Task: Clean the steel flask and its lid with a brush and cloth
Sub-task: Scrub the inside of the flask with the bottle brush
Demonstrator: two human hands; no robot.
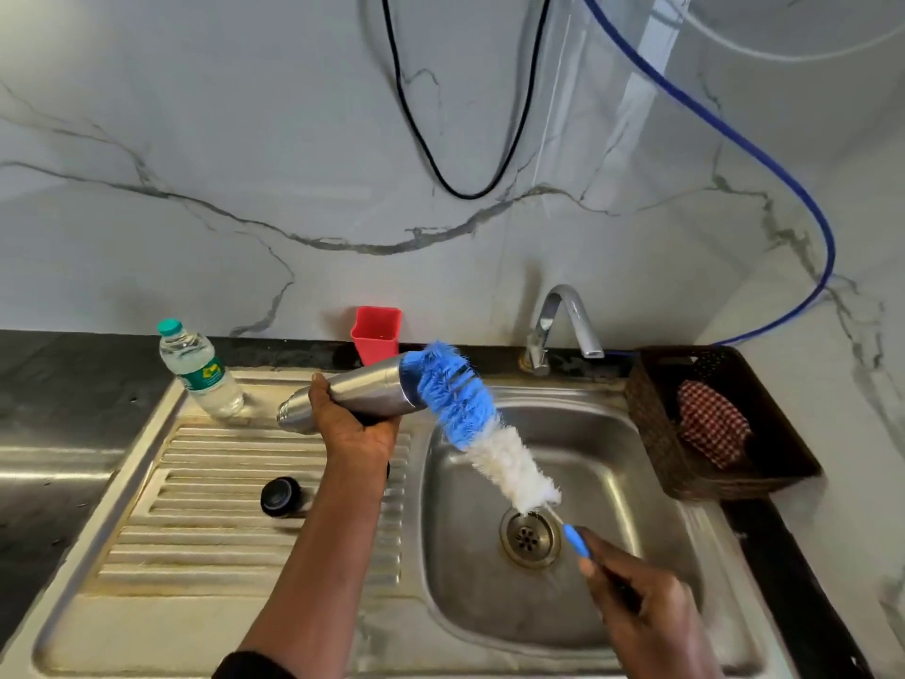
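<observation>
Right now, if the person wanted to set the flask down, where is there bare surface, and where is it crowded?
Free: the ribbed drainboard in front of the black lid, and the dark counter left of the water bottle. Crowded: the basket holding the checked cloth, and the strip under the flask by the red cup.

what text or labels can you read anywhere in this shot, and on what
No text can be read here.
Plastic water bottle: green label with a yellow patch, its print too blurred to read.
Steel flask, black lid, brush, red cup: no markings visible.
</observation>
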